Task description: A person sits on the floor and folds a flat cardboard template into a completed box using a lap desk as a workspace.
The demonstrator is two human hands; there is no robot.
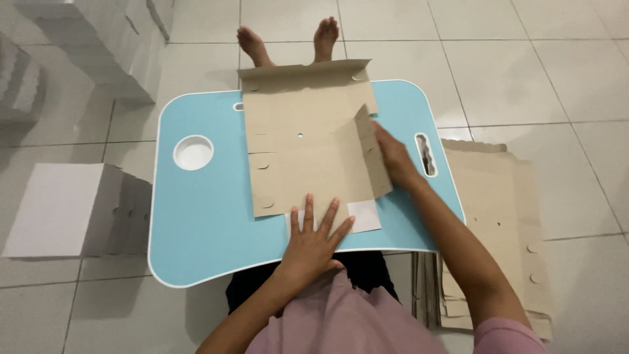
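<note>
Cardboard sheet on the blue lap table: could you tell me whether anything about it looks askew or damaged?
Nothing looks damaged. The cardboard sheet lies slightly skewed on the blue lap table, its right flap raised beside the right hand while the left hand presses its near edge.

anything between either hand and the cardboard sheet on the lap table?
Nothing visible. The left hand lies flat on the cardboard sheet's near edge; the right hand touches its raised right flap.

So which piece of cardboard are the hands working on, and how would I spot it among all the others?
Start at the blue lap table over the person's legs. The brown cardboard blank lies flat on its middle, with the left hand pressing its near edge and the right hand lifting its right flap. Unlike the flat stack on the floor, it lies alone with flaps partly raised.
</note>
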